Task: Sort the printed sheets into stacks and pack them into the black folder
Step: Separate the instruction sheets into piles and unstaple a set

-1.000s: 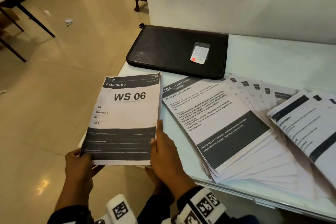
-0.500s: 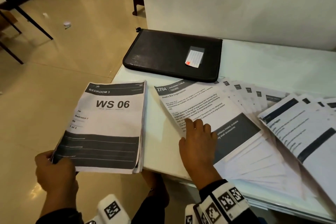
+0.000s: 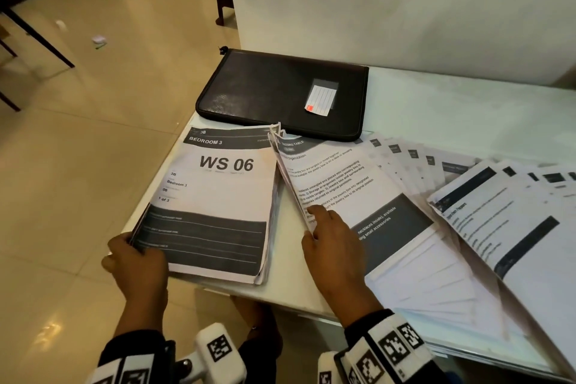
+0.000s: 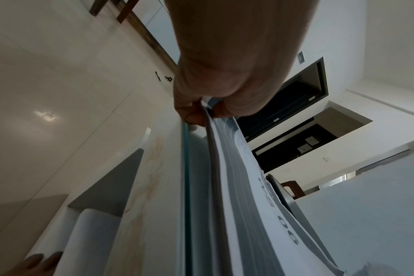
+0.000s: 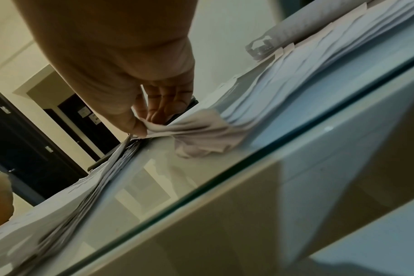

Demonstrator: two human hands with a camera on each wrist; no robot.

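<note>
At lower left the left hand [image 3: 137,262] pinches the WS 06 stack [image 3: 215,206] by its near corner; the right hand [image 3: 335,243] pinches the fanned sheets' [image 3: 358,193] left edge. The black folder [image 3: 280,93] (closed) lies beyond both on the counter [image 3: 467,109], long axis crosswise.

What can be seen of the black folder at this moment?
The black folder lies flat and closed at the far left corner of the white table, close to the wall. It looks like dark leather or imitation leather, with rounded corners, an edge seam and a small zip pull at its far left corner. A clear pocket on the cover holds a white lined card with a red mark. The top edges of the printed sheets overlap its near edge. Neither hand touches it.
</note>
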